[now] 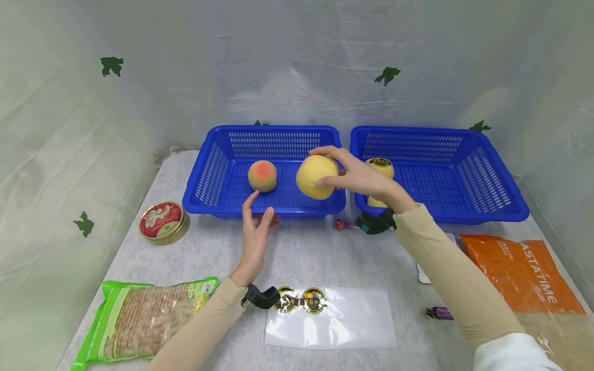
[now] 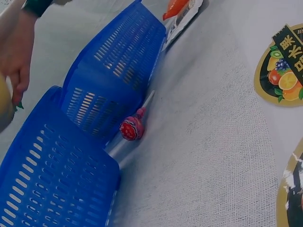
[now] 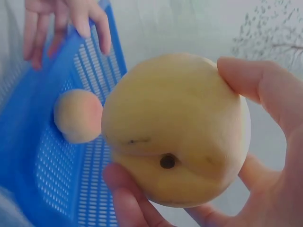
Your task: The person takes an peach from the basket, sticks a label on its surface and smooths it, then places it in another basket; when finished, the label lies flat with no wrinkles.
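Observation:
Over the right part of the left blue basket (image 1: 264, 210), my right hand (image 1: 366, 178) grips a yellow peach (image 1: 312, 178) between thumb and fingers. The right wrist view shows the dark stem hole of this peach (image 3: 168, 161). Inside that basket lies another peach (image 1: 262, 176), blushed red on top. My left hand (image 1: 254, 239) is at the basket's front rim, fingers loose and holding nothing. Two yellow fruits sit at the left end of the right blue basket (image 1: 464, 216); the back one (image 1: 381, 167) bears a black and gold sticker, and the front one (image 1: 375, 202) is partly hidden by my right arm.
A sheet with two round fruit stickers (image 1: 313, 300) lies at the front. A red and gold tin (image 1: 162, 221) and a green-edged bag (image 1: 148, 319) are on the left. A lollipop (image 1: 341, 224) lies before the baskets; an orange bag (image 1: 524, 273) is at right.

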